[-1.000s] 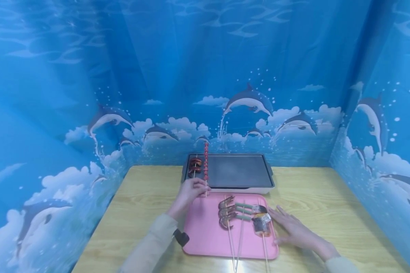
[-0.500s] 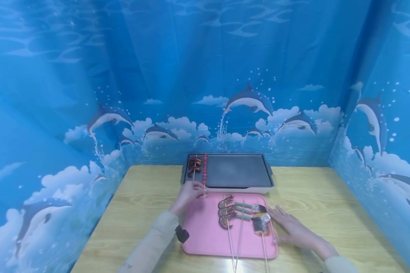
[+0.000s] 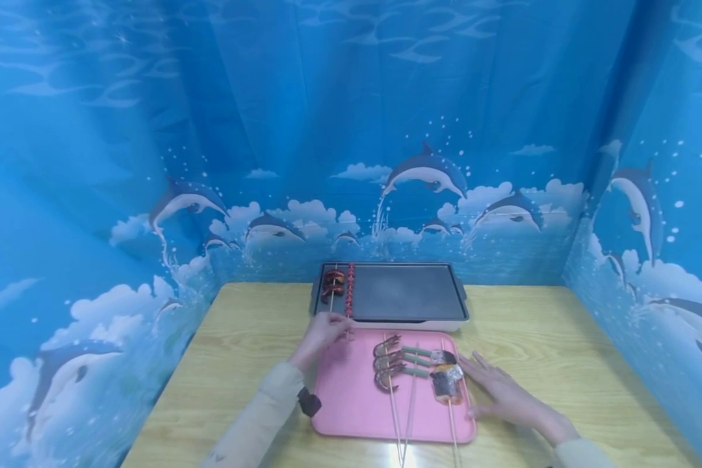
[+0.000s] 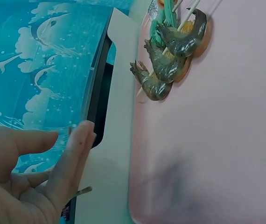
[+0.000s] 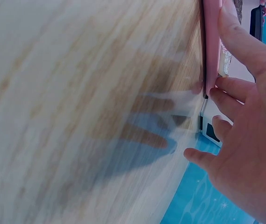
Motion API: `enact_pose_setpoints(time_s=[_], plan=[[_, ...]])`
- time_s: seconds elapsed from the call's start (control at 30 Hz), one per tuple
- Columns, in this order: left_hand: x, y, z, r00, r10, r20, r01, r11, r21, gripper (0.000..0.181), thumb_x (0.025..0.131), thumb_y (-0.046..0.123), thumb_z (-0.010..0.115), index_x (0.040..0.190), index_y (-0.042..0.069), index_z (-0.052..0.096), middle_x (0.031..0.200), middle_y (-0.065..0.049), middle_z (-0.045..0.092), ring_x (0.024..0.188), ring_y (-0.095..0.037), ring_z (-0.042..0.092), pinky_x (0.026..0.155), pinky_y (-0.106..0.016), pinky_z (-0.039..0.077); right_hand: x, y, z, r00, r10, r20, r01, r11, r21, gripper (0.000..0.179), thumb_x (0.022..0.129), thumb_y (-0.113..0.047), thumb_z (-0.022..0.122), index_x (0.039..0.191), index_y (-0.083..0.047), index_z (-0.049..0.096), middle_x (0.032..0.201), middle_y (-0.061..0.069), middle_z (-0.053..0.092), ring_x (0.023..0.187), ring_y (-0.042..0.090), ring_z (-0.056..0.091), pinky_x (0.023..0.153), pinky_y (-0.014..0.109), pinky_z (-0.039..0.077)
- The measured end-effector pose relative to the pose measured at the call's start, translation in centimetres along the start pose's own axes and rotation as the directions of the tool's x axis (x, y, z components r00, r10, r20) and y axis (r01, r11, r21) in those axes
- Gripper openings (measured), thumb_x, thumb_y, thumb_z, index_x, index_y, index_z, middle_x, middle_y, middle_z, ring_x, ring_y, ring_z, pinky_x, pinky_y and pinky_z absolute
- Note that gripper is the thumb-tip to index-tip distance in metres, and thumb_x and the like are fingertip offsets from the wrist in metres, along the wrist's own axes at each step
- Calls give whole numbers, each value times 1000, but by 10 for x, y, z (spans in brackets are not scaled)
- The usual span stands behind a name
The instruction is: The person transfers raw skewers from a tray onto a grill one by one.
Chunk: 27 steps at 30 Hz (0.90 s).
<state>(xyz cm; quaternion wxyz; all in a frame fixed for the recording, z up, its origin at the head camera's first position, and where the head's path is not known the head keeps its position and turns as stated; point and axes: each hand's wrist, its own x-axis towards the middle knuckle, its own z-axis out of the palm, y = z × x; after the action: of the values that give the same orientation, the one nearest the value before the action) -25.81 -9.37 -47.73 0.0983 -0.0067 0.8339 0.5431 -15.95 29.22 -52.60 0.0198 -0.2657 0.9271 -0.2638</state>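
A skewer of small red pieces (image 3: 350,289) lies across the left part of the dark griddle (image 3: 406,292). My left hand (image 3: 326,330) is at its stick end; in the left wrist view the thumb (image 4: 38,141) stands apart from the fingers, and a stick end (image 4: 85,190) pokes out beyond them. Beside the red skewer lies one with dark reddish-brown curled pieces (image 3: 333,286). My right hand (image 3: 506,393) spreads along the right edge of the pink tray (image 3: 345,416), its thumb and fingertips at the rim.
On the tray lie a shrimp skewer (image 3: 389,364), a skewer with green stalks (image 3: 416,363) and one with a silvery, orange-edged piece (image 3: 446,383). Their sticks overhang its near edge. A dolphin-print curtain (image 3: 421,214) surrounds the wooden table (image 3: 520,325).
The red skewer has come down from a raised position onto the griddle and shifted slightly towards me. My left hand has lowered a little; the right hand has stayed at the tray.
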Motion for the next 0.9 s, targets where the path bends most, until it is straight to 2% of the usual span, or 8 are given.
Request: enact_pose_setpoints(time_s=[0.13, 0.3, 0.4, 0.53, 0.7, 0.77, 0.9], plan=[[-4, -1, -5, 1000, 10, 5, -10, 1000, 22, 30, 101, 16, 62, 119, -7, 67, 94, -14, 75, 83, -19, 71, 81, -39, 62, 0, -1, -1, 1000, 12, 11, -12, 1000, -1, 96, 79, -49, 80, 151, 1, 42, 154, 31, 37, 140, 61, 26, 104, 82, 24], [-9, 3, -10, 999, -3, -38, 6, 998, 69, 34, 100, 20, 63, 126, -3, 64, 102, -14, 73, 86, -21, 70, 79, -39, 62, 1, 0, 0, 999, 30, 19, -30, 1000, 2, 97, 78, -50, 80, 151, 1, 42, 154, 31, 36, 140, 60, 26, 104, 82, 23], [-12, 8, -12, 997, 29, -74, -21, 994, 106, 33, 100, 19, 63, 126, -2, 64, 108, -17, 71, 90, -26, 71, 79, -41, 62, 1, 0, 0, 999, 31, 21, -31, 1000, -1, 97, 78, -50, 80, 151, 2, 42, 154, 31, 36, 140, 61, 26, 105, 82, 23], [-17, 16, -12, 987, 101, -127, -81, 985, 154, 30, 101, 20, 63, 124, 2, 65, 113, -16, 71, 101, -29, 69, 82, -39, 61, 2, 0, -1, 999, 31, 27, -31, 1000, -3, 97, 79, -51, 80, 151, 2, 42, 154, 31, 36, 140, 60, 26, 105, 81, 23], [-29, 24, -2, 978, 163, -133, -153, 985, 81, 24, 100, 17, 64, 121, 4, 68, 108, -14, 73, 96, -30, 72, 80, -36, 62, 2, -1, -1, 999, 30, 34, -30, 1000, -1, 97, 79, -50, 80, 150, 3, 42, 155, 31, 35, 141, 60, 25, 105, 81, 22], [-34, 24, 6, 974, 198, -111, -195, 980, 35, 23, 100, 14, 64, 119, 3, 68, 105, -14, 73, 92, -30, 73, 77, -34, 63, 2, -1, -1, 999, 27, 34, -27, 1000, -1, 96, 79, -50, 80, 150, 3, 42, 155, 31, 36, 141, 60, 25, 105, 82, 23], [-44, 19, 24, 970, 235, -56, -236, 972, -19, 20, 100, 12, 64, 115, 1, 69, 104, -16, 74, 92, -28, 73, 76, -30, 63, 1, -1, -1, 999, 24, 34, -24, 1000, -1, 96, 79, -50, 80, 150, 3, 42, 154, 31, 36, 141, 60, 25, 105, 82, 23]])
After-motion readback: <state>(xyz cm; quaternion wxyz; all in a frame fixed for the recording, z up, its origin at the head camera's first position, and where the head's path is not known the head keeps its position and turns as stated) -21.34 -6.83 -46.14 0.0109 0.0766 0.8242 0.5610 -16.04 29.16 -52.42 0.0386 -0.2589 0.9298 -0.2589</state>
